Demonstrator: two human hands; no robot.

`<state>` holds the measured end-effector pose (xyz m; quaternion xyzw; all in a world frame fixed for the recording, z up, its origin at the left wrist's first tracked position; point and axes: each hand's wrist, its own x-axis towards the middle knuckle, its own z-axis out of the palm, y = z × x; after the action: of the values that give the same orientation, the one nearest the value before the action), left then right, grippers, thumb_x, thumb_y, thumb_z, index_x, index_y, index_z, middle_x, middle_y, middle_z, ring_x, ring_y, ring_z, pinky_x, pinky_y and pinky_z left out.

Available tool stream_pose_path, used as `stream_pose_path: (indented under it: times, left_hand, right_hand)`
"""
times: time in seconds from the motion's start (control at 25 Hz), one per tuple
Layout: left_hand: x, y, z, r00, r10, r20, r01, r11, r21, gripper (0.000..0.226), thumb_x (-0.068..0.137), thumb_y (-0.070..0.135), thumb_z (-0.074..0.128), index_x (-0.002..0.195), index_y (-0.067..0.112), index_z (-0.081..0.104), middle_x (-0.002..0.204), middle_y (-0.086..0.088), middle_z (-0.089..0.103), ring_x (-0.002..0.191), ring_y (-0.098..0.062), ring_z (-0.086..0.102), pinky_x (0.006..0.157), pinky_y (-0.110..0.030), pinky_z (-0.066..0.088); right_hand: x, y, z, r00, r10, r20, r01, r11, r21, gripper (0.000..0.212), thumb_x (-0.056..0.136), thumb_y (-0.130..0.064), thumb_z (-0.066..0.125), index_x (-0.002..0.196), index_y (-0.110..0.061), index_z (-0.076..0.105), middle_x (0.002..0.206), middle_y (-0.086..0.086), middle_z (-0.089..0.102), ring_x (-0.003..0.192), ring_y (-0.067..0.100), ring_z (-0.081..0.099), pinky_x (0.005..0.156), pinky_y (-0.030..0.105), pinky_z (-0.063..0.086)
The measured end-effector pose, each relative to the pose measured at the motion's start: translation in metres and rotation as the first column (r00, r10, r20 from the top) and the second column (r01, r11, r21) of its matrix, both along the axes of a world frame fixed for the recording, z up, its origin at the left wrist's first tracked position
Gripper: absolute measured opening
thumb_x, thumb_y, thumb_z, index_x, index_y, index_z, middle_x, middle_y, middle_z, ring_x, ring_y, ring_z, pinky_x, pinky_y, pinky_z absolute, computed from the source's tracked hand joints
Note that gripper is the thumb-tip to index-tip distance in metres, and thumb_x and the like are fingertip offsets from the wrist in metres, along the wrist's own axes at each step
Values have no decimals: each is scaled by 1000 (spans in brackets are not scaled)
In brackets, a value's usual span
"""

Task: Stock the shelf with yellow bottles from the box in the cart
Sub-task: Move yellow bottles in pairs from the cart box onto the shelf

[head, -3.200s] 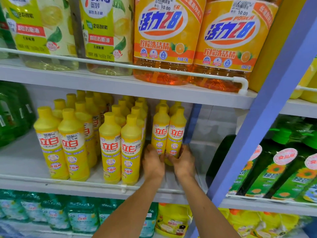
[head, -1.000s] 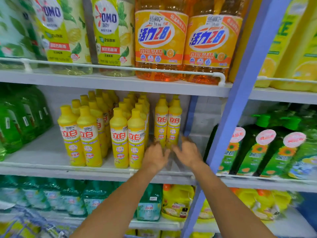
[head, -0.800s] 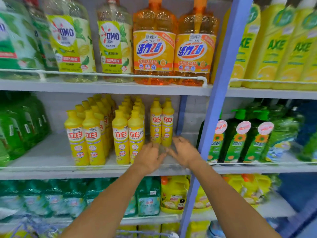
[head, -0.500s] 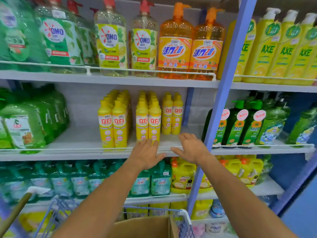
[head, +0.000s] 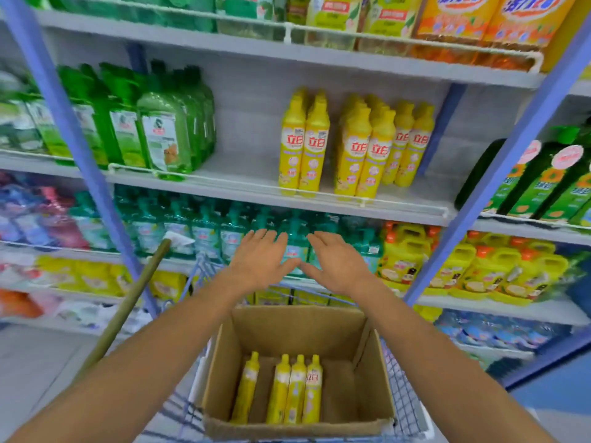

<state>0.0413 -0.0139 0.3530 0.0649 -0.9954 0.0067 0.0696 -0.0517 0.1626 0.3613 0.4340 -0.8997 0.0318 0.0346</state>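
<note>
Both left hand (head: 263,263) and right hand (head: 339,264) hover flat, empty, above the box (head: 300,327).

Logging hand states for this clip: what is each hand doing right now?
Left hand: open, fingers straight, holding nothing.
Right hand: open, fingers straight, holding nothing.

Both hands (head: 300,263) empty above box (head: 220,372) (four bottles (head: 281,388)).

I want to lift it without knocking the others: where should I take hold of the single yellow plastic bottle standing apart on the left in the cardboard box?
Take the single yellow plastic bottle round its upper body just below the cap, coming from above with the left hand. It seems to stand upright, cap up, with free space on both sides inside the cardboard box.
</note>
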Motion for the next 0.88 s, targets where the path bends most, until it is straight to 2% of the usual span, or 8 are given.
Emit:
stream_pose_path:
  times: [0.12, 0.28, 0.52, 0.72, 0.88]
  left_hand:
    - [28, -4, -35, 1000, 1, 17, -1, 999, 47, 92, 86, 74, 11, 145, 12, 42, 136, -12, 55, 129, -33, 49, 106, -48, 42]
    - [53, 8, -105, 998, 19, 61, -23, 998, 66, 75, 92, 69, 30, 136, 12, 52, 131, -12, 59, 127, -34, 52, 105, -48, 44]
    - [43, 41, -217, 954, 20, 300, -68, 986, 152, 76, 92, 68, 30, 137, 12, 54, 131, -12, 61, 128, -35, 52, 108, -48, 43]
    - [8, 46, -300, 865, 29, 501, -150, 968, 203, 80, 87, 69, 23, 133, 11, 52, 130, -16, 59, 124, -38, 53, 107, -48, 43]
    - [-25, 39, -384, 770, 6, 638, -199, 952, 231, 71, 95, 63, 40, 146, 13, 42, 141, -17, 51, 134, -38, 44, 108, -48, 37]
  right_hand:
    - [15, 9, -41, 999, 39, 35, -40, 999, 25, 75, 99, -60, 44, 154, -11, 31, 158, 12, 35, 146, 33, 33, 114, 48, 38]
    - [27, 35, -111, 995, 69, 68, -70, 997, 20, 73, 93, -61, 48, 147, -12, 42, 146, 10, 47, 136, 32, 43, 105, 49, 46]
    - [13, 57, -220, 971, 36, 237, -65, 991, 115, 71, 92, -58, 52, 145, -12, 44, 145, 8, 47, 132, 31, 46, 100, 47, 50]
    - [-19, 68, -320, 905, -86, 417, -4, 978, 210, 71, 94, -56, 53, 149, -12, 40, 148, 9, 44, 135, 32, 43, 102, 48, 48]
    - [-37, 68, -405, 810, -234, 538, 60, 946, 320, 71, 96, -54, 54, 151, -13, 36, 152, 11, 40, 139, 33, 38, 104, 45, 42]
